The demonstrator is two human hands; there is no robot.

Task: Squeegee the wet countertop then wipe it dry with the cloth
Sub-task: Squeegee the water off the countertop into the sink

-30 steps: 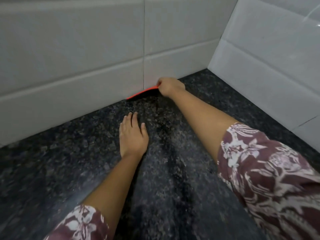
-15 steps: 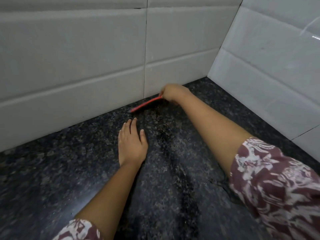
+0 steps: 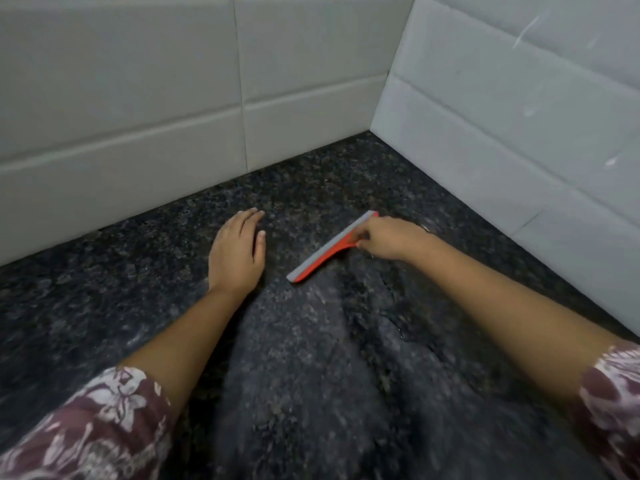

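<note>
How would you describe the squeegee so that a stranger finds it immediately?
Look at the dark speckled granite countertop near the white tiled corner. The right hand holds a flat orange squeegee with a grey rubber blade, the only brightly coloured thing there.

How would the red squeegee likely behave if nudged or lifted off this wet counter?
The squeegee looks thin and plastic-bodied, so probably light and easy to lift. Its flat grey blade edge should flex slightly yet keep it from rolling. On the wet-looking countertop it would likely slide rather than tip; the right hand grips it.
</note>
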